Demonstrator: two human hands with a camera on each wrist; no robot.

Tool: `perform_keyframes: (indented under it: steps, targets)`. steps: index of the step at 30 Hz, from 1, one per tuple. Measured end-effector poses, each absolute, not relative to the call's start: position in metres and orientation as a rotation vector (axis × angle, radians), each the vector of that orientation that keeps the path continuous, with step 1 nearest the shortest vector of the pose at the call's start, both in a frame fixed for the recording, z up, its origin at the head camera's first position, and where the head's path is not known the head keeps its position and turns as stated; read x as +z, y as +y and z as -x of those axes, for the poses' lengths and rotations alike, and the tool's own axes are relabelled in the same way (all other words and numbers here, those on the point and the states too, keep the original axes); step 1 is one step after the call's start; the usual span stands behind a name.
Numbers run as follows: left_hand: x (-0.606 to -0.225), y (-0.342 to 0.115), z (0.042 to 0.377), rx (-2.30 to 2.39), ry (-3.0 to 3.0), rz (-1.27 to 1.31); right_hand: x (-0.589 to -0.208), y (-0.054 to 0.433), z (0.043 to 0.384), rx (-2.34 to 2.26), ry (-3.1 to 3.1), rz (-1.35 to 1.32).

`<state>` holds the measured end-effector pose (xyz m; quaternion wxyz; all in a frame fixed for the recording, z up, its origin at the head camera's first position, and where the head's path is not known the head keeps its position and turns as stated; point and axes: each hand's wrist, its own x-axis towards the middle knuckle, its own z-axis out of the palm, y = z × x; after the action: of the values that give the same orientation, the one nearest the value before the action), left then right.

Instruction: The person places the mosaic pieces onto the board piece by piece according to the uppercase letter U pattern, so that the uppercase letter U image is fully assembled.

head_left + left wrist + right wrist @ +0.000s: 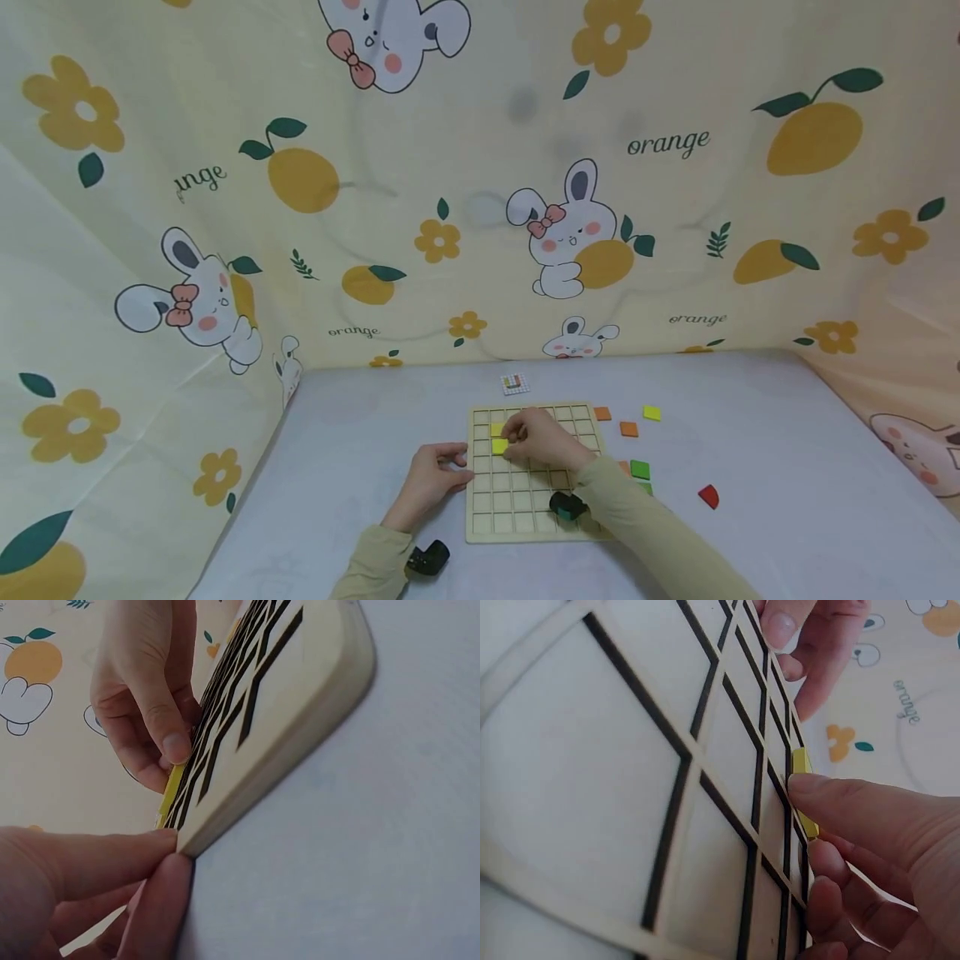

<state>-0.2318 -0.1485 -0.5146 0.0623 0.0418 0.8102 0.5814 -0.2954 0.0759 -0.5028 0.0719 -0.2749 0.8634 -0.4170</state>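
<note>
A pale wooden grid board (534, 525) lies flat on the table. My left hand (431, 483) holds its left edge with thumb and fingers; in the left wrist view the fingertips (169, 844) meet at the rim. Over the board's upper left part, my right hand (546, 440) pinches a yellow square tile (499, 447), its thumb (832, 791) on the tile in the right wrist view. Another yellow tile (497, 429) lies in the cell just beyond, partly behind the fingers. The right fingertips' exact contact is partly hidden.
Right of the board lie orange tiles (629, 429), a loose yellow tile (652, 413), green tiles (640, 469) and a red quarter-round piece (708, 497). The right forearm covers some of them. A small pattern card (514, 384) lies behind the board. A printed curtain (465, 292) surrounds the table.
</note>
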Motion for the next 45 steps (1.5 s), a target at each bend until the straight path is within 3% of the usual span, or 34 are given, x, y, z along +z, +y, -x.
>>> perform_keyframes:
  steps: [45]
  targets:
    - [-0.5202, -0.1514, 0.2355, 1.74, 2.46, -0.114, -0.4991, 0.0728, 0.2891, -1.307, 2.607, 0.791]
